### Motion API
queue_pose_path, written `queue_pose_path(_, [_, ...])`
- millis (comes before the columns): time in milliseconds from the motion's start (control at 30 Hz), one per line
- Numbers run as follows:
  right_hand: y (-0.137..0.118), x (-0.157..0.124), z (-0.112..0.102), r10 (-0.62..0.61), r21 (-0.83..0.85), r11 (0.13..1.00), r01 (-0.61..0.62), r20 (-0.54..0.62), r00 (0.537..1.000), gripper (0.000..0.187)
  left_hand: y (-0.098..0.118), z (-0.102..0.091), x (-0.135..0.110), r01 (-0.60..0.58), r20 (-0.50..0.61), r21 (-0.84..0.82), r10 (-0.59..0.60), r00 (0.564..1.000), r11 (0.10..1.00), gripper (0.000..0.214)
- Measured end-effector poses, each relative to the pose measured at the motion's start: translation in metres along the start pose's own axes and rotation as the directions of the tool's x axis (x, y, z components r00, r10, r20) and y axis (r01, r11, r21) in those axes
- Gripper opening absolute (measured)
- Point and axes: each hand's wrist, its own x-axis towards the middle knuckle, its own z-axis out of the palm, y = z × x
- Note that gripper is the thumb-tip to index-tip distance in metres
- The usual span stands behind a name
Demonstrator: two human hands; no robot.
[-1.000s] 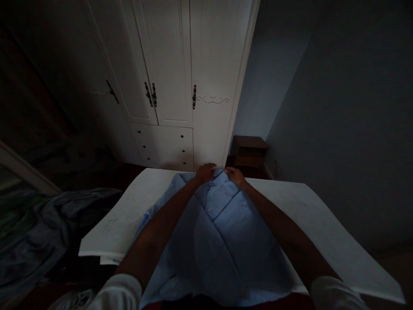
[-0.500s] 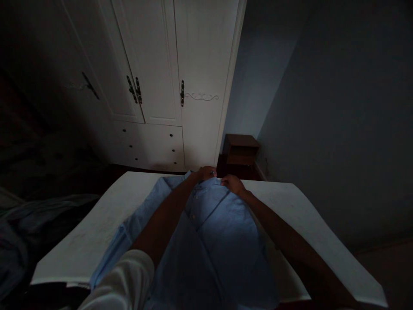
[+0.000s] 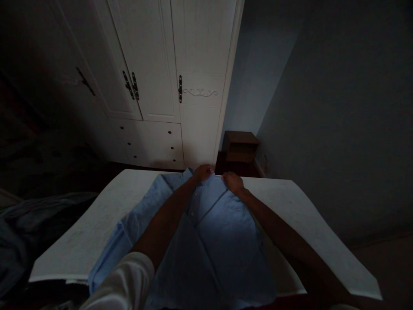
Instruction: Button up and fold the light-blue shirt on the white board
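Observation:
A light blue button-up shirt (image 3: 222, 241) lies spread on a white board (image 3: 300, 206), collar end at the far edge. My left hand (image 3: 202, 172) is closed on the collar area at the far end of the shirt. My right hand (image 3: 232, 182) is closed on the cloth just to the right of it, close beside the left hand. Both forearms reach across the shirt. The room is dim, so the fingertips are hard to make out.
A white wardrobe (image 3: 167, 82) with dark handles and small drawers stands behind the board. A brown bedside cabinet (image 3: 240, 146) sits to its right by the wall. Dark bedding (image 3: 35, 224) lies at the left.
The view has shifted left and the shirt's left side now hangs further over the board's edge. Both hands have stayed at the collar, close together.

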Motion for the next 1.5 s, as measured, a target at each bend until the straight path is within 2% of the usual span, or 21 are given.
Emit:
queue_pose_path(133, [0.005, -0.014, -0.004, -0.039, -0.033, 0.999, 0.036, -0.068, 0.997, 0.037, 0.010, -0.019, -0.005, 0.028, -0.068, 0.147, -0.018, 0.998, 0.989, 0.035])
queue_pose_path(267, [0.015, -0.032, 0.001, -0.126, -0.069, 0.991, 0.116, -0.160, 0.979, 0.051, 0.015, -0.050, -0.016, -0.028, -0.115, 0.232, 0.056, 0.992, 0.972, 0.048])
queue_pose_path(367, [0.019, -0.045, 0.014, -0.204, -0.106, 0.976, 0.190, -0.136, 0.969, 0.064, 0.019, -0.057, -0.028, -0.226, 0.012, 0.305, 0.234, 0.972, 0.925, 0.048])
queue_pose_path(433, [0.019, -0.053, 0.024, -0.216, -0.111, 0.972, 0.205, -0.106, 0.971, 0.072, 0.022, -0.050, -0.035, -0.386, 0.137, 0.332, 0.361, 0.923, 0.861, 0.049])
queue_pose_path(500, [0.021, -0.060, 0.032, -0.188, -0.100, 0.979, 0.180, -0.081, 0.979, 0.078, 0.024, -0.039, -0.040, -0.469, 0.229, 0.352, 0.411, 0.882, 0.810, 0.050])
queue_pose_path(633, [0.027, -0.068, 0.040, -0.109, -0.063, 0.992, 0.105, -0.067, 0.992, 0.081, 0.021, -0.023, -0.043, -0.417, 0.300, 0.397, 0.314, 0.901, 0.817, 0.053])
queue_pose_path(800, [0.031, -0.072, 0.039, -0.060, -0.042, 0.997, 0.057, -0.055, 0.997, 0.081, 0.011, -0.018, -0.043, -0.324, 0.314, 0.323, 0.222, 0.923, 0.889, 0.058])
queue_pose_path(1133, [0.023, -0.074, 0.028, -0.039, -0.027, 0.999, 0.039, 0.014, 0.999, 0.075, 0.009, -0.011, -0.038, -0.277, 0.292, 0.314, 0.185, 0.938, 0.908, 0.057])
queue_pose_path(1267, [0.022, -0.074, 0.023, -0.043, -0.017, 0.999, 0.044, 0.048, 0.998, 0.073, 0.016, -0.016, -0.041, -0.247, 0.254, 0.332, 0.166, 0.953, 0.910, 0.053])
queue_pose_path(1367, [0.028, -0.075, 0.018, -0.087, 0.061, 0.995, 0.083, 0.066, 0.994, 0.072, 0.026, -0.028, -0.049, -0.245, 0.195, 0.338, 0.187, 0.963, 0.909, 0.054])
queue_pose_path(1500, [0.044, -0.088, 0.005, -0.043, 0.245, 0.968, 0.058, -0.067, 0.997, 0.062, 0.044, -0.045, -0.068, -0.271, 0.058, 0.348, 0.268, 0.962, 0.898, 0.053])
